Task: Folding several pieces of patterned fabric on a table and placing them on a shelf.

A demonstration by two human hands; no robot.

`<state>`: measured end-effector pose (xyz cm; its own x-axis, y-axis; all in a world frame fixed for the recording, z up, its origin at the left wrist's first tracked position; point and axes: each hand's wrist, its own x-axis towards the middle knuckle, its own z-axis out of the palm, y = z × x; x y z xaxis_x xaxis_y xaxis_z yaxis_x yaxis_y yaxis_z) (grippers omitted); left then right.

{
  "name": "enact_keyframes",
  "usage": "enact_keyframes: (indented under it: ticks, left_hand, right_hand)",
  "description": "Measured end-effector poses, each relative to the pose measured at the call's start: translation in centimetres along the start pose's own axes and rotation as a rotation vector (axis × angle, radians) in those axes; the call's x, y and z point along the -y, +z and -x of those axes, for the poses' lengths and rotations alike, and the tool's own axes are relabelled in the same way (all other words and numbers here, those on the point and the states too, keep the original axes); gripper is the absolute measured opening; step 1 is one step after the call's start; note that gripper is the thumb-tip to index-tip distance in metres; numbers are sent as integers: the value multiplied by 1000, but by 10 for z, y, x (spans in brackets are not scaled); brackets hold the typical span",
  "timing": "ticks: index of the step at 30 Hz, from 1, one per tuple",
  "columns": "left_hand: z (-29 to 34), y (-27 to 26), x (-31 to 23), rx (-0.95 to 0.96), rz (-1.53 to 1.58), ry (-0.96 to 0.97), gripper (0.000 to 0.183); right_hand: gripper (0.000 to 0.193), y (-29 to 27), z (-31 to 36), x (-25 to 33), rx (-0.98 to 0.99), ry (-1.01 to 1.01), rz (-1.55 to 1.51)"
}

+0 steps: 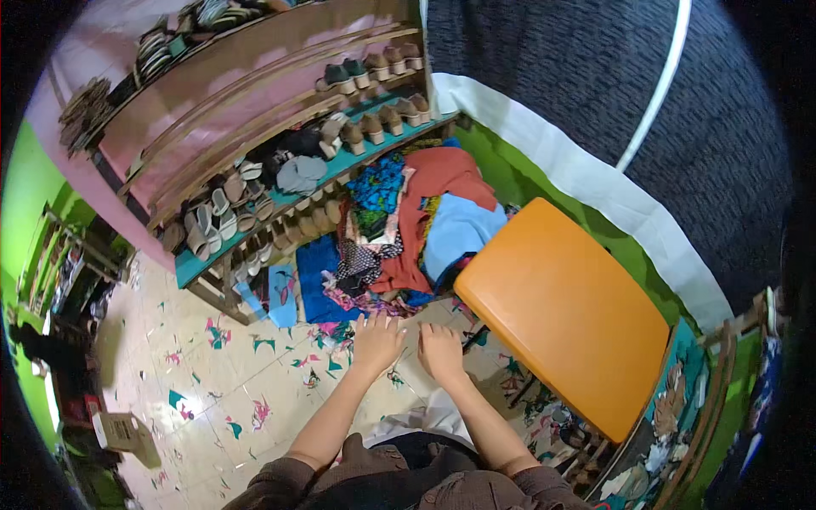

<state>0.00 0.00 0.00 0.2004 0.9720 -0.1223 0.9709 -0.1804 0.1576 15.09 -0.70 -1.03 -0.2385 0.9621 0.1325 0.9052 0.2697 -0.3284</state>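
My left hand is held out in front of me, palm down, with its fingers stretched and apart; nothing shows in it. Beside it, a small gap away, my right hand points forward with its fingers slightly bent and also looks free of any object. Just beyond both hands lies a heap of cloth: a rust-red fabric, a light blue cloth, a blue patterned cloth and a dark blue cloth. An orange tabletop stands right of my right hand.
A wooden shoe rack with rows of shoes stands behind the heap to the left. Coloured scraps litter the tiled floor. A cardboard box sits at lower left. A cluttered shelf is at the right. Dark fabric hangs behind.
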Motion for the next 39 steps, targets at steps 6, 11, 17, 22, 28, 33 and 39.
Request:
enact_keyframes:
  ticks: [6,11,17,22,28,33,39]
  left_hand:
    - [-44,4,52,-274,87,22,39]
    - [-109,17,85,-340,96,22,39]
    - [-192,5,130,-272,40,29,40]
    - [-244,-1,171,-179,111,-11,40]
    - [-286,5,222,-52,82,3,43]
    - [-336,25,268,-38,265,-15,57]
    - [-396,96,326,146,176,75,63]
  right_hand:
    - [25,36,-77,24,34,-82,28]
    - [24,57,-153,18,10,-92,-2]
    - [24,79,-253,11,13,-108,-12]
    - [27,97,-314,15,131,-74,-61]
    - [22,140,-362,8,207,-44,-28]
    - [23,183,-409,8,402,16,-35]
    - [24,257,-461,-21,494,-70,83]
